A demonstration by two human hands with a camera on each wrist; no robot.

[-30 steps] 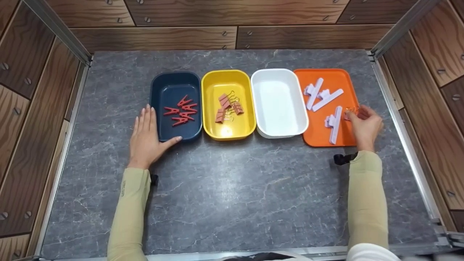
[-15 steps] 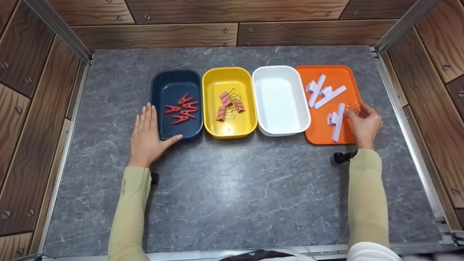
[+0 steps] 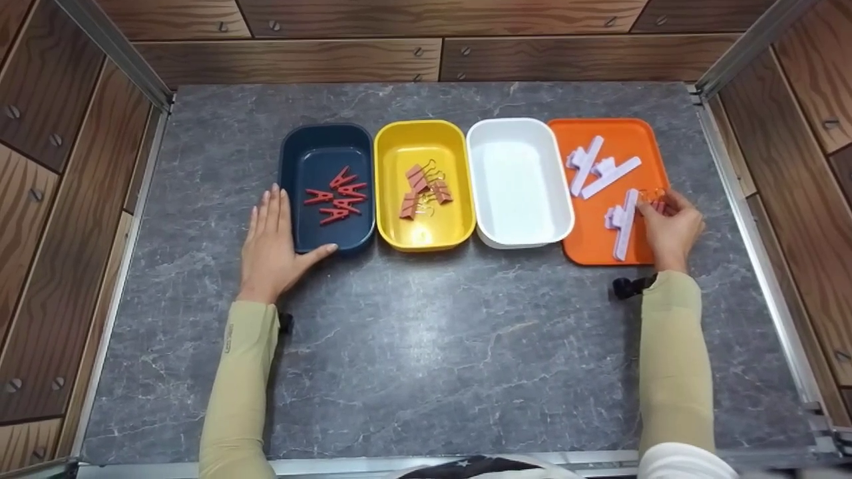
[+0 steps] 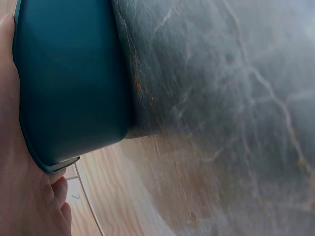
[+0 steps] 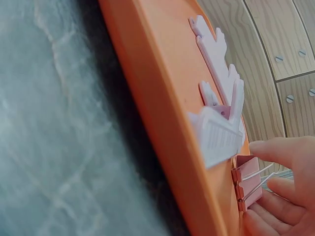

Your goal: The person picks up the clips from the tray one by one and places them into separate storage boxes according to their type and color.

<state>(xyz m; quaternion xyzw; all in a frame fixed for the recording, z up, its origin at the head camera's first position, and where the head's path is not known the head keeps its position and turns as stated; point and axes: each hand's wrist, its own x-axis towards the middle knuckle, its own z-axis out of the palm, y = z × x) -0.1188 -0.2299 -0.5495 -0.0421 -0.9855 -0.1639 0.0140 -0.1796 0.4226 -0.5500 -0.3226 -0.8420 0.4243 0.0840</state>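
My left hand [image 3: 269,249] rests with straight fingers along the left rim of the navy box [image 3: 328,138], thumb on its near corner. Several red clothespins [image 3: 339,196] lie in that box. At the right edge of the orange tray [image 3: 586,243], my right hand [image 3: 672,226] pinches a pink binder clip [image 5: 252,183] between thumb and fingers, and its wire handles show in the right wrist view. Just left of these fingers lies a lilac bag clip [image 3: 624,223]. Two more lilac bag clips [image 3: 611,176] lie farther back on the tray.
Between navy box and tray stand a yellow box [image 3: 423,238] with several pink binder clips [image 3: 421,189] and a white box [image 3: 519,179]. All four containers stand side by side on the grey marbled table [image 3: 426,352]. Wood-patterned walls [image 3: 286,61] enclose its back and sides.
The head view has shifted slightly. My right hand stays at the tray's right edge with the pink binder clip, moving only a little; my left hand keeps its place on the navy box.
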